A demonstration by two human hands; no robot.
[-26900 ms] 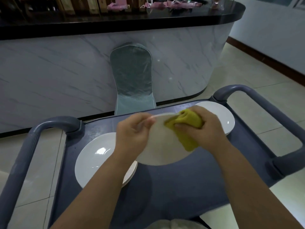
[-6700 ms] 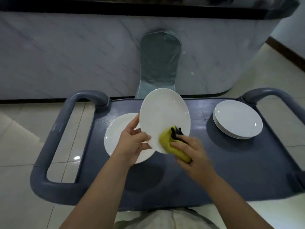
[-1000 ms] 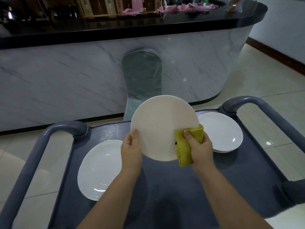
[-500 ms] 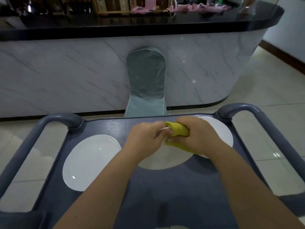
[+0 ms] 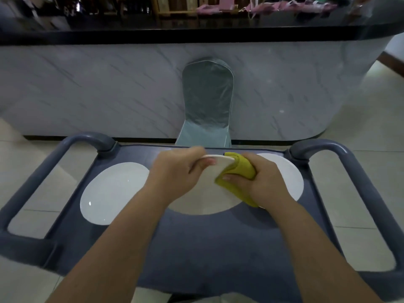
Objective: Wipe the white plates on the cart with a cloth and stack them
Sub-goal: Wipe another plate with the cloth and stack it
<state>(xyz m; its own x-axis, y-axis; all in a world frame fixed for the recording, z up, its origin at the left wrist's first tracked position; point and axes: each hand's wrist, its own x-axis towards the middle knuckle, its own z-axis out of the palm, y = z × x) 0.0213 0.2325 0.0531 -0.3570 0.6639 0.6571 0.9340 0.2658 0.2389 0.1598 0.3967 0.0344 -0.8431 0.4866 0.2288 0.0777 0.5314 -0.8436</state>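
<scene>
Head view, seen as I stand by: the marble-fronted bar [image 5: 109,90] fills the background well beyond the fingers, with a covered chair [image 5: 207,101] pushed against it. Nearer, the grey cart [image 5: 196,248] lies under both hands. One white plate [image 5: 113,191] rests on it out to the left of the left hand's fingers; I cannot tell whether more lie beneath it. A plate pile [image 5: 288,178] sits just behind the right hand's fingers, partly hidden by that hand. Between them the held plate [image 5: 205,200] hangs low over the cart. The left hand [image 5: 175,171] grips its far rim, fingers [image 5: 209,162] curled round the edge. The right hand [image 5: 262,180] clamps the yellow cloth [image 5: 238,169] folded over the same rim, thumb on the near face.

A second ago this plate stood upright facing the person, with the cloth at its lower right edge. Now it has tipped nearly flat and dropped, and the cloth has come round to the far rim. I take that as the rim getting its last wipe, so this plate looks close to done and ready for a pile.
</scene>
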